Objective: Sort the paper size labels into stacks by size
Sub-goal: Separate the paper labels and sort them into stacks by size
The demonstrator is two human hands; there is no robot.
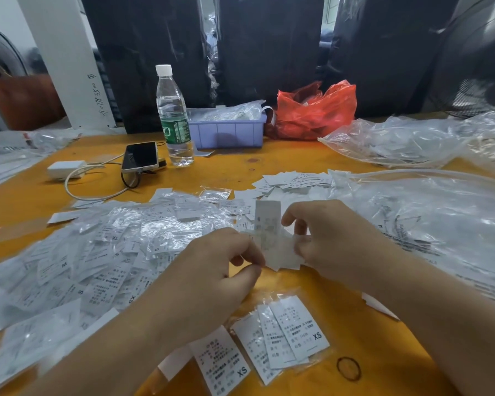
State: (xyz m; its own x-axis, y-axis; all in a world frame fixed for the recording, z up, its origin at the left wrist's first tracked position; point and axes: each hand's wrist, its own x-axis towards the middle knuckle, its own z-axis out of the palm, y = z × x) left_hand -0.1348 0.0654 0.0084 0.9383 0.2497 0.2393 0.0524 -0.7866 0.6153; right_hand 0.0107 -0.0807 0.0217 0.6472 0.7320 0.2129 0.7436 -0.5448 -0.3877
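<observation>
My left hand and my right hand meet at the middle of the orange table. Between them they hold a small bunch of white paper labels, and one label sticks up from it. My left thumb and forefinger pinch the bunch's left edge, my right fingers pinch its right side. A big heap of bagged and loose labels marked S, XL and XS covers the left. Near the front lie XS labels in clear bags, with one more XS label beside them.
A second spread of labels lies beyond my hands. Large clear plastic bags fill the right. At the back stand a water bottle, a phone with charger, a purple bin and a red bag. A rubber band lies front right.
</observation>
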